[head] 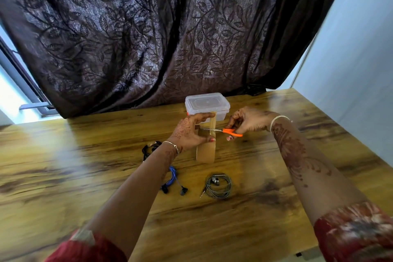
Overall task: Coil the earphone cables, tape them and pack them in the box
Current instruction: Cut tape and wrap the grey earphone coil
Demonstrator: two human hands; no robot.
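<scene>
One glossy tape strip, orange-handled scissors.

Wood-grain table, clear lidded box at frame centre near its far edge, black earphones left of centre, blue earphones below them, coiled grey earphones lower centre.

Clear plastic box sits lid-on at the back of the surface, just above centre frame. In front of it there's a tan strip of tape, held upright by the left hand with its lower end hanging loose. The orange-handled scissors in the right hand have their blades lying across the strip. The grey earphone is coiled in a neat loop, lower centre. The blue earphone lies loose left of it, partly behind the forearm. The black earphone is bunched up further left.
</scene>
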